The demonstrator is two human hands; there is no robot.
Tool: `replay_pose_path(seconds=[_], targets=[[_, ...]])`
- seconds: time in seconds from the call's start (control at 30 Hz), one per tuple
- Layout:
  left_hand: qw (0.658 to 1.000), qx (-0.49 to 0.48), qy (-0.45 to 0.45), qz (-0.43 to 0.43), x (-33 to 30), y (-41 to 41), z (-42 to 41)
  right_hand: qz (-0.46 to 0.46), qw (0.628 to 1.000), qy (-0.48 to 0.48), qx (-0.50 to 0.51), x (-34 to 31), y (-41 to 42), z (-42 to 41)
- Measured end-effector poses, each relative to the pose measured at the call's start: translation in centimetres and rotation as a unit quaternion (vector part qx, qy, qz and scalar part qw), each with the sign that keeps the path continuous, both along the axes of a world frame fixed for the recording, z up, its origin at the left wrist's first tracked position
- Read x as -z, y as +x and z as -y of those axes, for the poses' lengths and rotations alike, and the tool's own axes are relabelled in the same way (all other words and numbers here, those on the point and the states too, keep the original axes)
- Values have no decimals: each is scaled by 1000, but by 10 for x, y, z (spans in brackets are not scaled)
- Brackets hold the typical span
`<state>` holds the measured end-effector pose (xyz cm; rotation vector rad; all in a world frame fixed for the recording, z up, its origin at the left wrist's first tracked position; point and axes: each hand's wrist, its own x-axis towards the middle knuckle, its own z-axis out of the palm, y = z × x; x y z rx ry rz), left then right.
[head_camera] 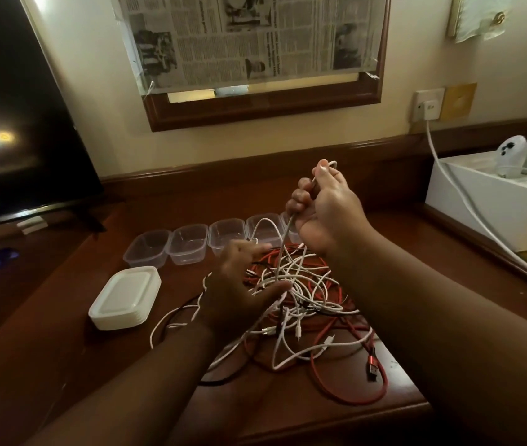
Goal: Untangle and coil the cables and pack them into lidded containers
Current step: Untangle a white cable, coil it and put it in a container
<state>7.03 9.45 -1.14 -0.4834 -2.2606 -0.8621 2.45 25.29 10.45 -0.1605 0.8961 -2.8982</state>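
A tangle of white, red and black cables (pixel 301 304) lies on the dark wooden desk (pixel 62 349). My right hand (pixel 323 210) is raised above the heap and grips one white cable (pixel 280 252), which runs taut from my fist down into the tangle. My left hand (pixel 239 284) hovers low over the left side of the heap with fingers spread and relaxed, touching the cables. Behind the heap stands a row of several clear plastic containers (pixel 188 244), all without lids. A stack of white lids (pixel 125 297) sits to the left.
A dark TV screen (pixel 14 123) fills the left. At the right stands a white box (pixel 494 207) holding white game controllers (pixel 513 156). A white power cord (pixel 468 204) runs from the wall socket (pixel 428 106) across the box. A red USB plug (pixel 373 365) lies near the desk's front edge.
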Motion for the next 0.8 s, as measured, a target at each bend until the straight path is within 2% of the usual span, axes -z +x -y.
replay_pose_path(seconds=[0.1,0.2,0.27,0.3,0.37,0.43,0.5,0.57,0.67,0.8], targets=[[995,43,11,88,-10,3,-17,12,999,-29,-16,-1,-1,3],[995,15,-23,93,0,-4,-18,11,999,-41,-23,-6,3,2],[995,15,7,97,2,-9,-11,-14,1000,19,5,-6,9,-3],[995,10,23,95,1,-10,-8,-35,995,83,31,-4,12,-6],[995,4,53,84,-3,-12,-4,-83,970,220,59,5,17,-9],[995,11,82,63,-14,-11,-5,-113,939,325,15,17,23,-6],[995,-16,95,22,-27,-11,-8,-137,904,403,-38,31,31,1],[992,-50,111,-2,-42,-10,-9,-170,882,440,-20,44,36,6],[984,-53,165,45,-61,-10,-9,-196,863,466,1,53,39,7],[953,-32,263,148,-78,-10,-13,-240,759,604,-27,60,36,11]])
